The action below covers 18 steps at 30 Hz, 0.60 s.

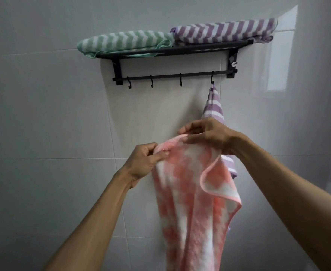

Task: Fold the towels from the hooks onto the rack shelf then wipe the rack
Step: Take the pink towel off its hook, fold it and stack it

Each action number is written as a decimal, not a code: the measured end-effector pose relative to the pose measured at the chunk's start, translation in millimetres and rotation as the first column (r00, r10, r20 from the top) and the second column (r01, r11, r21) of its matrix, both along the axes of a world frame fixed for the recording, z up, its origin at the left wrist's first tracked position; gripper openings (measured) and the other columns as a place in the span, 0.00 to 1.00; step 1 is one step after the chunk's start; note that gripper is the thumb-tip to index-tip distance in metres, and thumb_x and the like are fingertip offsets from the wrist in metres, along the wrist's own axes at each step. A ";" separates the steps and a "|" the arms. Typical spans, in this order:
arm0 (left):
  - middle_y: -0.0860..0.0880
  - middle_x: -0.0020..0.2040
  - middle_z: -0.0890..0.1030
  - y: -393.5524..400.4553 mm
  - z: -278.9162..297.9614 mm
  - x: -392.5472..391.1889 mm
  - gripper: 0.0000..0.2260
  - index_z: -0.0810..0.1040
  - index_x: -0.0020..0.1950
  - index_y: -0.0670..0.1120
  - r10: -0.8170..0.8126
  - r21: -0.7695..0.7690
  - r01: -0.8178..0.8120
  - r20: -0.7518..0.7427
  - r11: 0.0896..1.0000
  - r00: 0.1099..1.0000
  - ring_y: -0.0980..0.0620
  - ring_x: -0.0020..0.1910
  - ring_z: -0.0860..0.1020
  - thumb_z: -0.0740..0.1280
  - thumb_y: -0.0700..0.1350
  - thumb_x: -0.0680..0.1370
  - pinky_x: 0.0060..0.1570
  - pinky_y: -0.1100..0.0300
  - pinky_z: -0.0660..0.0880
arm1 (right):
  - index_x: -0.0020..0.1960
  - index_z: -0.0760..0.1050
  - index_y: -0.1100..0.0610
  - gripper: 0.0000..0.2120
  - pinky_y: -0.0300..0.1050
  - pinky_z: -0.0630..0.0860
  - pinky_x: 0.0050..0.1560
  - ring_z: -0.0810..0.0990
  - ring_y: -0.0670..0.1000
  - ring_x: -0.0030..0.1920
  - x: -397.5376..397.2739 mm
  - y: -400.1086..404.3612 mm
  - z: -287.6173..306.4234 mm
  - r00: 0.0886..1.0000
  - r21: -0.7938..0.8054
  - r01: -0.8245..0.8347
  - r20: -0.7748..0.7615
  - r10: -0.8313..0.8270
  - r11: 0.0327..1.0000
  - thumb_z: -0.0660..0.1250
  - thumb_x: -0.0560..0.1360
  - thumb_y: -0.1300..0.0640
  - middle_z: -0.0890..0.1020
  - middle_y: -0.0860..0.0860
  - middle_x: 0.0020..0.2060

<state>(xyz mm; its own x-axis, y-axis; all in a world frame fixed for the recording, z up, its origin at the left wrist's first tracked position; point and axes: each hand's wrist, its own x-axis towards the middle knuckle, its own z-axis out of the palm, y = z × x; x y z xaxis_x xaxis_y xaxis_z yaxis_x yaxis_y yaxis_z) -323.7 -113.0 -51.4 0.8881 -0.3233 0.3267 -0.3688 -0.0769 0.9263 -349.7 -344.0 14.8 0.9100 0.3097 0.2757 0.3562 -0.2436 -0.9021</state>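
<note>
Below the rack, I had my left hand (144, 160) and right hand (207, 136) each in a pinching grip on the top edge of the pink towel (192, 192), which hung loose between them, off the hooks. A green towel (125, 43) and a purple towel (225, 31) lay folded on the rack shelf (172, 50); another purple one (213, 106) hung from the rightmost hook (212, 77). Judging by that, folding was under way; next called for bringing the corners together evenly.
</note>
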 end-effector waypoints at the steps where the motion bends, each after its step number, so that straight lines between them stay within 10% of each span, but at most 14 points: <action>1: 0.42 0.41 0.78 4.5 0.4 1.0 0.22 0.78 0.44 0.35 0.017 0.003 -0.017 0.021 1.000 1.000 0.46 0.42 0.75 0.80 0.52 0.68 0.45 0.49 0.69 | 0.52 0.83 0.61 0.09 0.45 0.84 0.52 0.83 0.52 0.44 2.2 -7.5 0.4 0.995 -0.109 0.087 0.051 -0.082 0.990 0.76 0.73 0.65 0.86 0.57 0.46; 6: 0.44 0.34 0.74 11.1 -1.8 3.7 0.23 0.75 0.41 0.38 0.060 0.120 -0.075 0.128 0.990 0.990 0.49 0.34 0.69 0.78 0.56 0.67 0.36 0.56 0.65 | 0.46 0.84 0.60 0.08 0.52 0.83 0.50 0.83 0.51 0.40 14.2 -13.0 -2.3 0.875 -0.302 0.426 0.377 -0.304 0.853 0.77 0.73 0.55 0.87 0.55 0.42; 9: 0.48 0.32 0.72 18.6 -10.0 10.8 0.20 0.74 0.39 0.39 0.139 0.146 -0.164 0.168 0.976 0.976 0.52 0.29 0.67 0.77 0.53 0.71 0.30 0.61 0.63 | 0.47 0.83 0.57 0.07 0.38 0.76 0.39 0.79 0.49 0.39 19.1 -13.5 -1.1 0.783 -0.251 0.551 0.485 -0.389 0.796 0.74 0.76 0.53 0.84 0.51 0.40; 18: 0.53 0.30 0.76 64.5 -10.9 21.2 0.09 0.83 0.44 0.41 0.221 0.169 -0.263 0.234 0.950 0.947 0.58 0.29 0.67 0.76 0.46 0.73 0.29 0.68 0.64 | 0.45 0.83 0.55 0.07 0.42 0.72 0.42 0.76 0.47 0.35 28.6 -43.6 -15.8 0.745 -0.137 0.607 0.440 -0.501 0.783 0.74 0.75 0.52 0.80 0.48 0.35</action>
